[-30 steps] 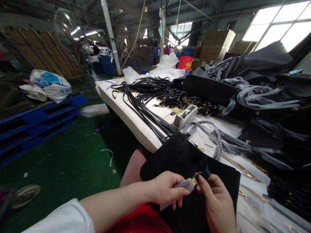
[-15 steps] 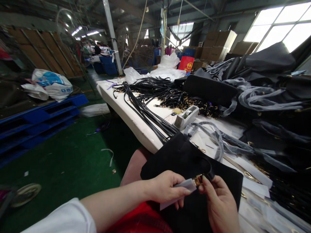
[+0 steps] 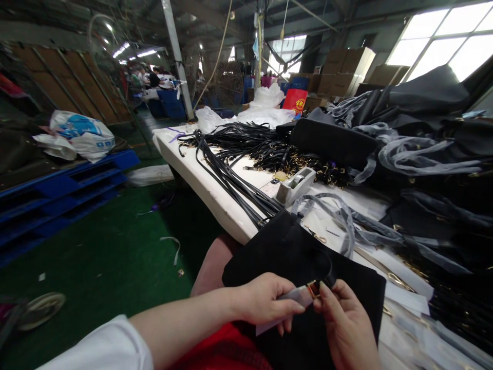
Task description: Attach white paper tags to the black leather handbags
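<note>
Meanwhile, both hands' fingers pinch paper (image 3: 287, 303) by the buckle (image 3: 313, 289); tape dispenser (image 3: 295, 186) beyond.

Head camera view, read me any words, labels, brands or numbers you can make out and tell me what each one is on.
None can be read outright.
Red bag at the table's far end: a yellow emblem or characters, too small to read.
White sack on the blue pallet: blue printing, blurred.
Tape dispenser: no marking visible.
Black bag and gold clasp between the left hand and right hand: no lettering visible.
</note>
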The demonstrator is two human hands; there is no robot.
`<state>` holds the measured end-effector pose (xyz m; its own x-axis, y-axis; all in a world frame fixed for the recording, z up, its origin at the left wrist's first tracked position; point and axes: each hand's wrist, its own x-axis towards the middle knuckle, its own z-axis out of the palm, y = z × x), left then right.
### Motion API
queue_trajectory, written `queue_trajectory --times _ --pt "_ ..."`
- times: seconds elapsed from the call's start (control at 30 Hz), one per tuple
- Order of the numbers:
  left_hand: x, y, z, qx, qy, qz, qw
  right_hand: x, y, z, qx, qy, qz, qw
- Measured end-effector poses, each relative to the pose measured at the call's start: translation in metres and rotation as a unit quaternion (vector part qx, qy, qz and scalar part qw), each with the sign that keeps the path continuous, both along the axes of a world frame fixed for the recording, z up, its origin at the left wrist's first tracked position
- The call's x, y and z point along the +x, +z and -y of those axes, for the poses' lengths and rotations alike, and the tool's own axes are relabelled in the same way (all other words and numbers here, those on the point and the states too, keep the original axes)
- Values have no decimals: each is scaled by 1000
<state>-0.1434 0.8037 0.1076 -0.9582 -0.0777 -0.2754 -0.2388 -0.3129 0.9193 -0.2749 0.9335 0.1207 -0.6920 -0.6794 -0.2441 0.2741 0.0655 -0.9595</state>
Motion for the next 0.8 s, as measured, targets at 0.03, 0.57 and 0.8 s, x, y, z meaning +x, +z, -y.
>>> queue_trajectory --times 0.03,0.57,0.8 --pt "1 0 1 -19 -9 6 1000 1 0 0 -2 0 7 1000" --pt "-2 3 -1 -10 40 -60 997 1 2 -1 19 -11 -21 1000" --pt "-3 13 -2 15 35 -57 998 0 -2 -2 21 -15 -65 998"
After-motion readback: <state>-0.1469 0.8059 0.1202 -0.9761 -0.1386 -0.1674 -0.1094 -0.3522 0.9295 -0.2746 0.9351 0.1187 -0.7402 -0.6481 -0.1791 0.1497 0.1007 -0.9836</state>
